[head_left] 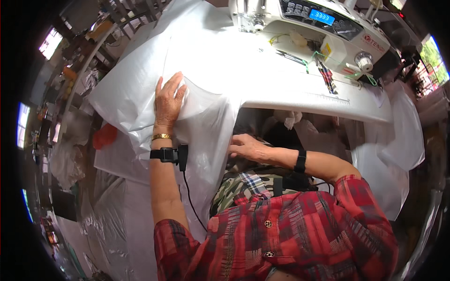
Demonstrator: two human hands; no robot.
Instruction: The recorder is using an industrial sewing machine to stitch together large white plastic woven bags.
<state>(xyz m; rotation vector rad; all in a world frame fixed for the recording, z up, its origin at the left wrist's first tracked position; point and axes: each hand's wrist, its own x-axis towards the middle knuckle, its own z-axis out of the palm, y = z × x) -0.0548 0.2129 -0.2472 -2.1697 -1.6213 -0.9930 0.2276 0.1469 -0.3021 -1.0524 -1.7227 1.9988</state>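
Observation:
A large translucent white plastic sheet point(140, 89) lies over the left part of the sewing machine table and hangs down in folds toward my lap. Flat on top of it rests my left hand point(169, 104), fingers stretched forward and slightly apart. Just below the table's front edge, my right hand point(248, 148) is by my lap with its fingers curled at the hanging edge of the sheet; its fingertips are partly hidden there. The white sewing machine point(300, 23) stands beyond both hands, its needle area near the far edge of the sheet.
Tweezers point(291, 57) and a bundle of dark and red striped cord point(326, 78) lie on the bright machine bed point(281, 86). More white plastic point(391, 150) hangs at the table's right end. A red-orange bundle point(104, 136) sits at left beside the sheet.

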